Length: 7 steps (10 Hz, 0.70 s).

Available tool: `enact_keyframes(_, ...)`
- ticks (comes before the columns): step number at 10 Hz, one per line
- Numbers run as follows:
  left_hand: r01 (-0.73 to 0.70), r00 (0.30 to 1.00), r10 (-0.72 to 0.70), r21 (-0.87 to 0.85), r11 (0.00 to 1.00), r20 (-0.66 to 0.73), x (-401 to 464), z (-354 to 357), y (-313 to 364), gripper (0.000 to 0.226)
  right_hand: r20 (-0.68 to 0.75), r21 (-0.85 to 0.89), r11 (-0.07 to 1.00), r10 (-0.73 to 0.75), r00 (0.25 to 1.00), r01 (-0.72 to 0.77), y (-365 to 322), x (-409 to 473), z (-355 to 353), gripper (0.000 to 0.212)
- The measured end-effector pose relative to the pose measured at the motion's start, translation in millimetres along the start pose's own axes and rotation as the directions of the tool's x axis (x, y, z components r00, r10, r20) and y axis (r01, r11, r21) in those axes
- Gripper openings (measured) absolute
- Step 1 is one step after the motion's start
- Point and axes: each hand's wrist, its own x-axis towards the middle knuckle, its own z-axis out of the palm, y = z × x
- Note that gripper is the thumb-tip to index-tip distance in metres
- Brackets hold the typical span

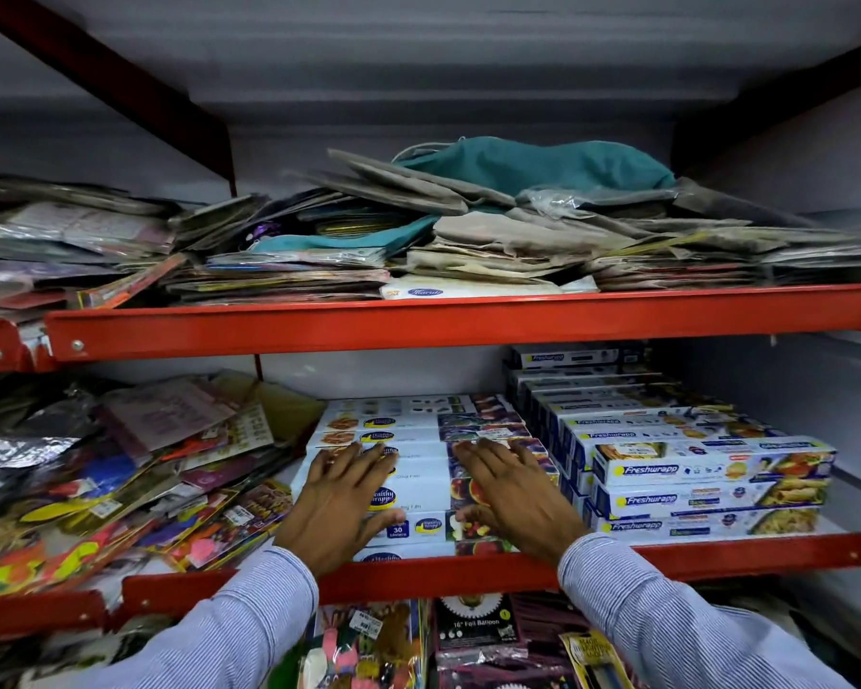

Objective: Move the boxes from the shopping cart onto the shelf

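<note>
A stack of long white cling-film boxes (426, 440) lies on the middle shelf (717, 554), ends toward me. My left hand (341, 504) rests flat on the top of the stack's left half, fingers spread, thumb over the front edge. On the right half lies my right hand (510, 494), also flat with fingers apart. Neither hand closes around a box. To the right stands a taller stack of blue-and-white foil boxes (707, 482). The shopping cart is out of view.
Loose party packets (120, 469) crowd the shelf's left side. The upper shelf (468, 320) carries piles of flat packets and a teal cloth bag (543, 164). Below the red shelf lip hang foil balloon packs (473, 634).
</note>
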Motion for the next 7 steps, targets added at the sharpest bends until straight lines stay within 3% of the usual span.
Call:
enact_keyframes(1, 0.015, 1.000, -0.016, 0.061, 0.998, 0.013, 0, 2, 1, 0.076, -0.020, -0.049, 0.999, 0.004, 1.000, -0.005, 0, 1, 3, 0.082)
enact_keyframes(3, 0.081, 0.996, -0.077, 0.114, 0.990, -0.037, -10, 0, 12, 0.079, -0.159, -0.044, 0.986, 0.154, 0.975, -0.163, -16, -15, 13, 0.079)
enact_keyframes(4, 0.110, 0.994, -0.108, 0.152, 0.982, -0.018, -14, 0, 15, 0.079, -0.153, -0.055, 0.976, 0.202, 0.967, -0.212, -21, -18, 19, 0.077)
enact_keyframes(6, 0.170, 0.985, -0.169, 0.152, 0.974, -0.021, -19, -17, 23, 0.084, -0.219, -0.018, 0.975, 0.213, 0.952, -0.222, -30, -18, 5, 0.083)
enact_keyframes(7, 0.152, 0.968, -0.139, 0.049, 0.987, -0.210, -17, -49, 32, 0.084, -0.324, 0.015, 0.983, 0.175, 0.930, -0.181, -41, -11, -27, 0.082)
